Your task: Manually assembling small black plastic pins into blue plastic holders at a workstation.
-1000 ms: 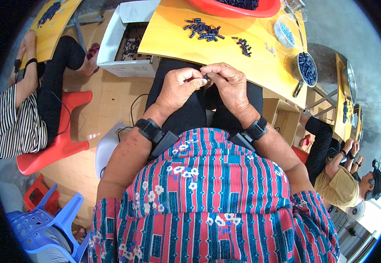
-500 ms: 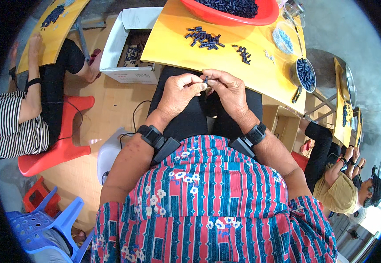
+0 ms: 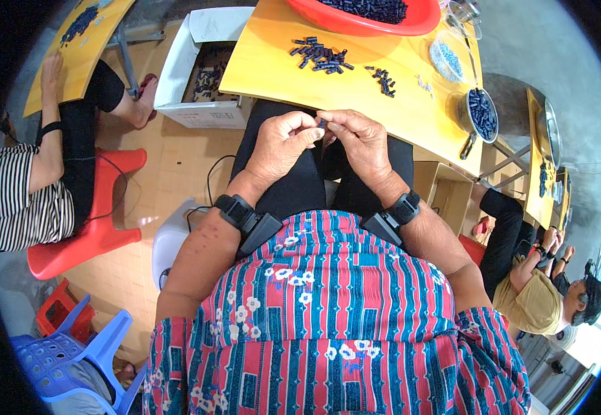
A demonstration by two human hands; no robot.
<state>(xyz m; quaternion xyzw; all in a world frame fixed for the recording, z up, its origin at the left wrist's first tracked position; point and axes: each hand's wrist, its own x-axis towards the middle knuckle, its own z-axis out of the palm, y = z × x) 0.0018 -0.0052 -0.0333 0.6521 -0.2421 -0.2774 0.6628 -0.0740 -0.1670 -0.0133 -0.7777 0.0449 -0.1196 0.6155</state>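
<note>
Between my fingertips, over my lap just off the table's near edge, is a small dark plastic piece (image 3: 322, 124). My left hand (image 3: 284, 143) is closed in a pinch on one side of it. My right hand (image 3: 360, 142) pinches it from the other side, thumb and forefinger together. The fingers cover most of the piece. On the yellow table (image 3: 266, 69) beyond my hands lies a loose pile of dark cylindrical pieces (image 3: 321, 57). A smaller cluster of dark pieces (image 3: 385, 81) lies to its right, with a few tiny pale parts (image 3: 423, 84) beside that.
A red basin (image 3: 376, 29) of dark pieces stands at the back. A handled metal pan (image 3: 481, 115) and a clear bowl (image 3: 446, 59) of light-blue bits sit at the right. An open white box (image 3: 207, 114) is left of the table. Other people work at both sides.
My two hands stay pinched together, with only a slight shift of the fingers around the piece. The view has moved a little. The person at the left has moved an arm slightly.
</note>
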